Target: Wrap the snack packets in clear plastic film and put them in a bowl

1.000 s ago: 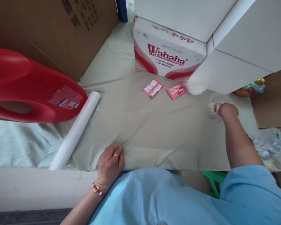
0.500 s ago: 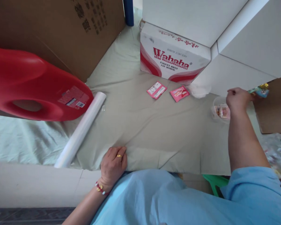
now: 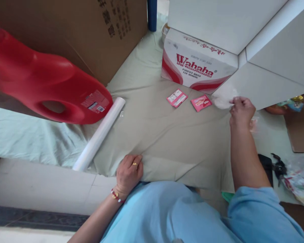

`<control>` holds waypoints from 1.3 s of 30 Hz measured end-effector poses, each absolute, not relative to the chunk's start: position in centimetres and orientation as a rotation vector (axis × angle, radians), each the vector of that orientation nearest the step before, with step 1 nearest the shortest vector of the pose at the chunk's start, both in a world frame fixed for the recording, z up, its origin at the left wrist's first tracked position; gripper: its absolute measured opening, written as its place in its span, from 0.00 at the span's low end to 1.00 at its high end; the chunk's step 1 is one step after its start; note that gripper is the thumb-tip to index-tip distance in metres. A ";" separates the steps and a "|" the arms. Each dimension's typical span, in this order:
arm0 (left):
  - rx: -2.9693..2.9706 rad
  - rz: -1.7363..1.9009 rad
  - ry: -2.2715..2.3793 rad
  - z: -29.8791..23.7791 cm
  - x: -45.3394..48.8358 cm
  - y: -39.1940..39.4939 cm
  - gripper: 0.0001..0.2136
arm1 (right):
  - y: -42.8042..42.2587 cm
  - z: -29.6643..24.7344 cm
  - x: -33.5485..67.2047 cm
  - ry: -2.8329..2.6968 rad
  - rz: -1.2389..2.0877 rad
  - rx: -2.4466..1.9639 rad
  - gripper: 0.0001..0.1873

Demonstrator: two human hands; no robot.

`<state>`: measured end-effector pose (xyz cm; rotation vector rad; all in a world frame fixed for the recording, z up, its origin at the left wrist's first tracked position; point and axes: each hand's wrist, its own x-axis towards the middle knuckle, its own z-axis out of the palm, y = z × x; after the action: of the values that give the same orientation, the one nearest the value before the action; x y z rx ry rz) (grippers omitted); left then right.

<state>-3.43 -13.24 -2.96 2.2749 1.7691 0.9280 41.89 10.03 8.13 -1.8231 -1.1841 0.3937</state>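
My right hand [image 3: 243, 111] reaches to the foot of the white cabinet, thumb and fingers pinched at the edge of a crumpled, whitish see-through plastic bag [image 3: 221, 98]. Behind that wrist, a clear plastic tub [image 3: 254, 125] with pinkish contents is partly hidden. My left hand [image 3: 129, 171], with a ring and a beaded bracelet, rests at the table's front edge. Its fingers are curled in and nothing shows in them. Two small pink packets, one label side up [image 3: 177, 98] and one with a picture [image 3: 201, 103], lie on the cloth left of the bag.
A Wahaha water carton [image 3: 197, 64] stands against the white cabinet [image 3: 271, 77]. Left are a big red jug [image 3: 58, 81], a white film roll [image 3: 100, 135] and a brown carton [image 3: 73, 30]. Keys [image 3: 278, 167] and a filled plastic bag [image 3: 300, 182] lie at the right.
My right hand has moved left from above the clear tub to the whitish plastic bag. The whole view has shifted, bringing keys into sight. My left hand stays at the table edge.
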 end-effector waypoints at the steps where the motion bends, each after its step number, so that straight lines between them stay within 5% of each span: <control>1: 2.234 0.938 1.776 -3.0 -3.5 -13.3 0.09 | 8.0 7.9 40.7 -1.028 0.543 -1.659 0.10; 6: 1.863 0.921 1.728 -0.9 -3.1 -12.4 0.11 | -3.1 5.5 33.8 -0.831 1.081 -1.338 0.18; 14: 1.445 1.118 1.178 3.8 4.5 -7.9 0.20 | -10.6 3.5 30.2 -1.025 1.110 -1.267 0.11; 21: 1.244 0.984 0.985 2.9 10.0 -5.1 0.43 | -11.2 5.5 29.8 -1.092 1.292 -1.107 0.10; 28: 0.983 0.888 1.008 1.3 8.7 -5.9 0.19 | -11.6 5.4 27.8 -0.653 1.444 -1.022 0.15; 39: 0.609 1.143 0.970 -1.5 8.9 -3.1 0.15 | -16.0 0.6 31.1 -0.416 1.060 -1.492 0.21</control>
<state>8.94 -3.06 -1.53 0.6094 0.9697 1.1431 31.05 -16.02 0.60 -1.4918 -0.4160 1.0602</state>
